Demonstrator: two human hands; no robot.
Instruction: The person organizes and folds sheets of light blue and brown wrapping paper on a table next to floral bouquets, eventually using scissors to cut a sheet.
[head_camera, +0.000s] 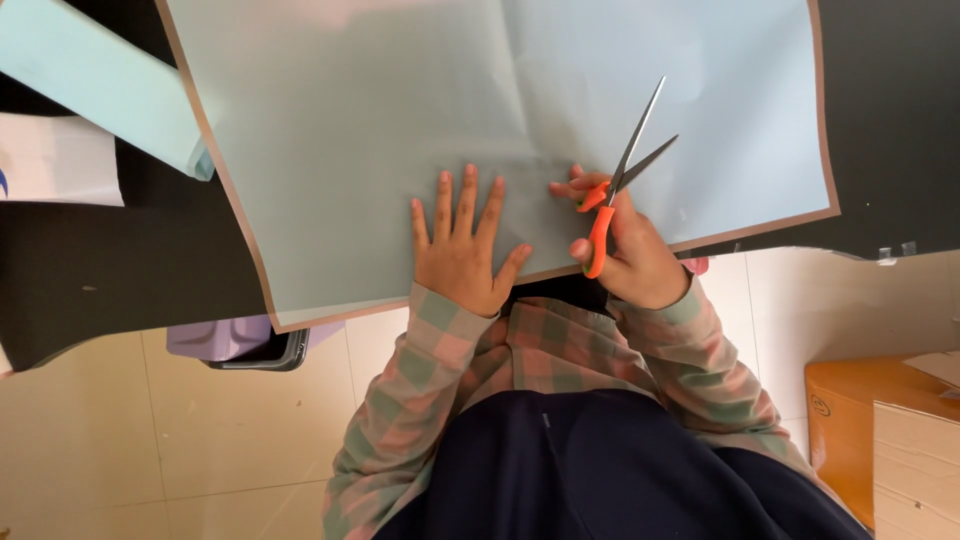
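Black table (120, 270) over pale tiled floor (120, 440) — right hand (635, 255) grip closed around orange scissors (612, 190).

Paper sheet (350, 130) lies on the table (100, 270), scissors (620, 170) above it, roll (100, 85) left.

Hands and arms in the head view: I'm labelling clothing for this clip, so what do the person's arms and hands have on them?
Both arms wear long checked sleeves in muted pink and grey-green, the left sleeve and right sleeve ending in matching cuffs at the wrists. The left hand and right hand are bare: no gloves, and no rings or watch that show.
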